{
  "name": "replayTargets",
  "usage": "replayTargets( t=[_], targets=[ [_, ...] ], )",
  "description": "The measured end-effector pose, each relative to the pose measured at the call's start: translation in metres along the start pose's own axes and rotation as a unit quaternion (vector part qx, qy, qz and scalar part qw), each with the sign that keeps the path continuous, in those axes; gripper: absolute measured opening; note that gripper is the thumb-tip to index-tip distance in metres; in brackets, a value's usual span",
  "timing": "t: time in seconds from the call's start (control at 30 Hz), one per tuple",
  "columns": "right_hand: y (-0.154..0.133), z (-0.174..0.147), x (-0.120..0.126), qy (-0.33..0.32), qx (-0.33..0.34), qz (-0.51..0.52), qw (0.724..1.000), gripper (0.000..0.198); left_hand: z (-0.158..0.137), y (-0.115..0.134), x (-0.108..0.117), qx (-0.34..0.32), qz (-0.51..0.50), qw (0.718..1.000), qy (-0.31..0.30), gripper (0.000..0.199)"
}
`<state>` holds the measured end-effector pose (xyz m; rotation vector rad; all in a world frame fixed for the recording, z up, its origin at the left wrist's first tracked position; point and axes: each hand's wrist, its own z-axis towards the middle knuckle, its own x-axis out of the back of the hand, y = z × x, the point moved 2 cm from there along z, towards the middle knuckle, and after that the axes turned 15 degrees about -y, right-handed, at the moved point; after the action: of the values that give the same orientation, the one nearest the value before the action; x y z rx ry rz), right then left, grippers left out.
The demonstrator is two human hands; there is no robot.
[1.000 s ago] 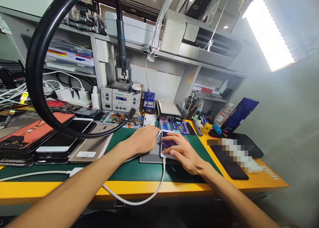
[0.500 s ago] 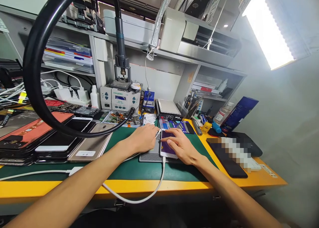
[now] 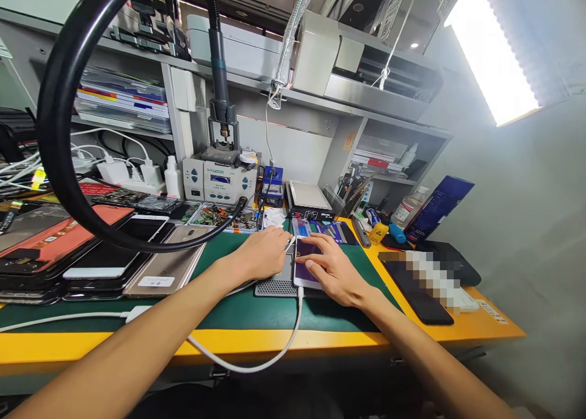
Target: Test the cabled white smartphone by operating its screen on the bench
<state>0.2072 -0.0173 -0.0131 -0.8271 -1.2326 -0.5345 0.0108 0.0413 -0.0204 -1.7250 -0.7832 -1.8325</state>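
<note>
A white phone (image 3: 306,274) with a lit purple screen rests on a grey perforated pad (image 3: 277,288). A white charging cable (image 3: 300,309) is plugged into its lower end. My right hand (image 3: 337,271) lies over the screen with fingers spread and fingertips on or just above the glass, covering much of its right side. Close by on the left, my left hand (image 3: 264,254) is closed, knuckles up. A thin white cable end (image 3: 290,243) shows at its fingertips beside the phone's upper left edge; the rest of that grip is hidden.
Stacked phones (image 3: 155,272) lie at left under a black hose (image 3: 52,71) that loops near the left forearm. Behind stand a hot-air station (image 3: 220,181) and a parts tray (image 3: 215,216). Bottles (image 3: 409,207) and a dark phone (image 3: 416,291) are at right.
Both hands stay almost in place. The right fingers shift very slightly over the phone screen, and the whole view moves a little.
</note>
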Motion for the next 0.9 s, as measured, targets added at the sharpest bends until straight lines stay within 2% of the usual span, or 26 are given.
replayTargets(
  t=[0.37,0.6,0.7,0.9],
  targets=[
    [-0.013,-0.013,0.003,-0.002,0.061,0.032,0.998,0.033,-0.001,0.0,0.001,0.003,-0.012,1.0,0.005,0.034],
    [-0.001,-0.007,0.0,0.011,-0.025,0.014,1.0,0.038,0.0,-0.002,-0.001,0.001,-0.002,1.0,-0.001,0.036],
    [0.0,-0.005,-0.001,0.016,-0.038,0.006,0.999,0.039,0.0,-0.002,-0.001,0.002,-0.008,1.0,-0.002,0.037],
    [-0.012,-0.008,-0.001,0.0,0.038,0.0,0.999,0.034,0.0,0.0,0.001,0.0,-0.01,1.0,-0.005,0.037]
  ],
)
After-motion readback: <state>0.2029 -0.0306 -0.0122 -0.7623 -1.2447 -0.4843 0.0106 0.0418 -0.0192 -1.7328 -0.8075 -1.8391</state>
